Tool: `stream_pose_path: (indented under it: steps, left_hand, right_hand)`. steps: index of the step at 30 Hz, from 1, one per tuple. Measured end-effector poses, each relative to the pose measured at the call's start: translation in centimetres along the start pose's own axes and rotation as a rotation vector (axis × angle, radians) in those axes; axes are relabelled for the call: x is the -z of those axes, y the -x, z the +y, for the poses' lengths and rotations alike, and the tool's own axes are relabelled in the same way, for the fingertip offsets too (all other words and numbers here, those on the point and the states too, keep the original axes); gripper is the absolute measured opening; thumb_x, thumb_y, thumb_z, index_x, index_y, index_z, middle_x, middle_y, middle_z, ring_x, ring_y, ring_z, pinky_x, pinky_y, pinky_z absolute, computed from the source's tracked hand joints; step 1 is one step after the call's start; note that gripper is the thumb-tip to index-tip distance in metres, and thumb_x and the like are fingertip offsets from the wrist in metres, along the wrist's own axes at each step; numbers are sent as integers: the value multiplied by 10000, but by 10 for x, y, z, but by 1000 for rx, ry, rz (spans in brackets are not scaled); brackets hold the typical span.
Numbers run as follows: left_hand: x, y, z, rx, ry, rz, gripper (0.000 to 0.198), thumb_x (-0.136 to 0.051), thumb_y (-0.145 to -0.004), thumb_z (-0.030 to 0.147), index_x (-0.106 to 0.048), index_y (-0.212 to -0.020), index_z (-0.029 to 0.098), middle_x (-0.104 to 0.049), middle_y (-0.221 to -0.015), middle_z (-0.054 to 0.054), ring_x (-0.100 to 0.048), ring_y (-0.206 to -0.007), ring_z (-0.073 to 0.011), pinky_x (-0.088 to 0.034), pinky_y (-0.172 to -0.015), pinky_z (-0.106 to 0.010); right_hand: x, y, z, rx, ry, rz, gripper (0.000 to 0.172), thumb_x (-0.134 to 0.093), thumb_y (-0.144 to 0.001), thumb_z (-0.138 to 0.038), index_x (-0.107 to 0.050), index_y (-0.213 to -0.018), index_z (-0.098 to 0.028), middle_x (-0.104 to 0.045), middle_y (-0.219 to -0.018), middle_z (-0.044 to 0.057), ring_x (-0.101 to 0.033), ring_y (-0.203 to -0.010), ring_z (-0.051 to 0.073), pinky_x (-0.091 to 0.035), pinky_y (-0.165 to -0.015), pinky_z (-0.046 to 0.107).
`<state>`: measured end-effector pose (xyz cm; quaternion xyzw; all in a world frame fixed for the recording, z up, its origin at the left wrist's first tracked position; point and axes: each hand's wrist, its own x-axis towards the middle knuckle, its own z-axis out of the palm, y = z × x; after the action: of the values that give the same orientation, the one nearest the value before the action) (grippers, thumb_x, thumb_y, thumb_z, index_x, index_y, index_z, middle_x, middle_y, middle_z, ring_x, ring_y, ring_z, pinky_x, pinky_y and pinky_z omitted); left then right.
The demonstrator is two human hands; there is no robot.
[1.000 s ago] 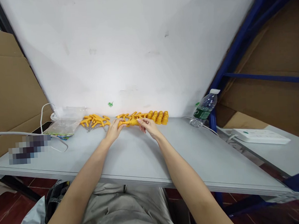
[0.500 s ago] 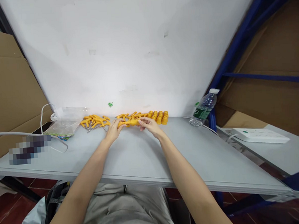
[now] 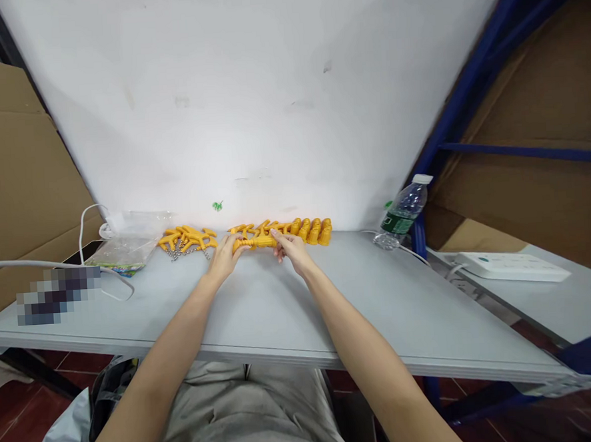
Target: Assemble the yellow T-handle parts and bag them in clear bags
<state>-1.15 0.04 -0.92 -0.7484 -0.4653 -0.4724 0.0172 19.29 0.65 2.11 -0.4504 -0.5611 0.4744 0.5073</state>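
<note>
A long yellow plastic piece (image 3: 258, 242) with a ridged middle lies sideways between my hands. My left hand (image 3: 224, 256) is closed around its left end. At the other end, the fingers and thumb of my right hand (image 3: 290, 248) are closed on it. Right behind it are several slim, branching yellow plastic parts (image 3: 243, 229). To the right, short thick yellow pieces (image 3: 317, 232) stand in rows. Left of my left hand is a pile of more branching yellow parts (image 3: 189, 238), with small metal ball chains (image 3: 176, 251) in front.
Clear plastic bags (image 3: 127, 251) and a white cable (image 3: 124, 283) lie on the left of the grey table (image 3: 271, 309). A water bottle (image 3: 404, 213) leans against the wall at right. Beyond it, a white power strip (image 3: 513, 266) rests on another surface. Cardboard (image 3: 17, 171) stands at left.
My right hand has shifted slightly to the left and its wrist has turned a little at the piece's right end. My left hand stays in place.
</note>
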Motion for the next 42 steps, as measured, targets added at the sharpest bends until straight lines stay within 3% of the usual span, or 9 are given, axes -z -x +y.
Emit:
stream_pose_path:
  steps: [6, 13, 16, 22, 27, 30, 34, 38, 42]
  left_hand:
    - [0, 0, 1, -26, -4, -6, 230, -616, -885, 326, -603, -1084, 210, -662, -1027, -68, -649, -952, -197, -511, -873, -331]
    - [-2, 0, -2, -11, 8, -25, 255, -591, -895, 375, -610, -1094, 215, -652, -1041, -73, -639, -971, -204, -505, -897, -344]
    - [-5, 0, -5, -5, 10, -32, 277, -579, -899, 398, -613, -1111, 223, -645, -1043, -72, -635, -976, -206, -506, -906, -357]
    - [-9, 3, -8, 34, -29, -79, 306, -520, -926, 405, -629, -1140, 216, -630, -1074, -86, -634, -949, -206, -516, -897, -375]
    - [-6, 2, -2, 27, -32, -12, 378, -424, -961, 405, -583, -1255, 226, -513, -1365, -139, -490, -1281, -270, -409, -1052, -472]
    - [-5, 2, 2, 51, -10, 102, 396, -369, -979, 389, -551, -1286, 218, -468, -1425, -148, -434, -1342, -260, -350, -1103, -486]
    - [-6, 2, 2, 51, 24, 138, 388, -331, -987, 368, -546, -1265, 204, -533, -1357, -141, -470, -1306, -232, -363, -1102, -454]
    - [-9, 3, -2, 35, 35, 125, 383, -320, -987, 364, -540, -1250, 191, -568, -1306, -138, -501, -1267, -219, -369, -1102, -439]
    - [-12, 3, -6, 38, 36, 133, 373, -318, -987, 367, -536, -1237, 196, -585, -1276, -134, -522, -1236, -218, -381, -1090, -443]
  right_hand:
    - [-7, -2, 4, -137, -28, 93, 496, -599, -786, -631, -506, -541, -209, -484, -393, -4, -398, -327, 93, -290, -343, 242]
    - [-10, -1, 4, -214, -101, 122, 430, -625, -789, -595, -530, -604, -219, -511, -439, -1, -405, -348, 99, -313, -316, 232]
    - [-10, -1, 4, -268, -176, 77, 390, -599, -824, -581, -566, -706, -211, -566, -506, 5, -456, -371, 109, -366, -333, 227]
    - [-8, 0, 9, -525, -387, -199, 358, -422, -965, -457, -588, -855, -159, -674, -672, 53, -599, -478, 124, -511, -496, 241]
    - [-14, -2, 14, -492, -429, -168, 257, -454, -959, -351, -589, -849, -162, -701, -758, 84, -673, -626, 139, -562, -647, 269]
    - [-15, -9, 16, -194, -244, 25, 189, -521, -913, -335, -609, -946, -171, -721, -915, 111, -708, -798, 190, -574, -766, 333]
    - [-7, -23, 17, 111, 61, 255, 384, -595, -841, -336, -579, -1188, -173, -620, -1287, 136, -584, -1185, 262, -465, -1012, 420]
    - [-4, -35, 20, 299, 759, 221, 423, -472, -903, -269, -552, -1293, -127, -552, -1379, 167, -470, -1305, 298, -342, -1096, 441]
    - [-16, -40, 25, 271, 1196, 110, 432, -382, -928, -191, -532, -1325, -109, -525, -1399, 196, -497, -1260, 325, -297, -1081, 446]
